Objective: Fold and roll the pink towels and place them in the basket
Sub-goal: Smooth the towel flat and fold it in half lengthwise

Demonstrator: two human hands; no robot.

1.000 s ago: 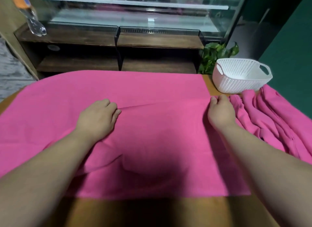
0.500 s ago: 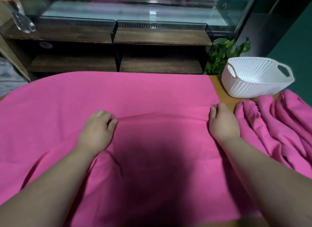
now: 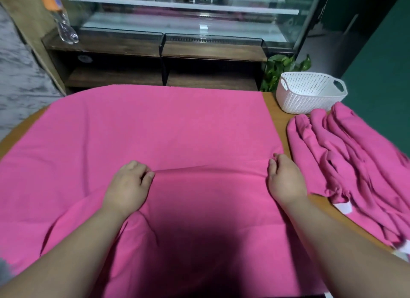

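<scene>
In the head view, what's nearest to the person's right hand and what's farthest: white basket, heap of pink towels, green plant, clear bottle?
From the right hand:
1. heap of pink towels, just to its right.
2. white basket, ahead on the right.
3. green plant, behind the basket.
4. clear bottle, far back left.

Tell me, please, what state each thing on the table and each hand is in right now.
Spread pink cloth towel: flat over the wooden table, an upper layer's edge raised between the hands.
Left hand: pinches that edge.
Right hand: grips it at the towel's right side.
White perforated plastic basket: upright, no towel visible inside.
Heap of pink towels: crumpled, unfolded, beside the basket.
</scene>
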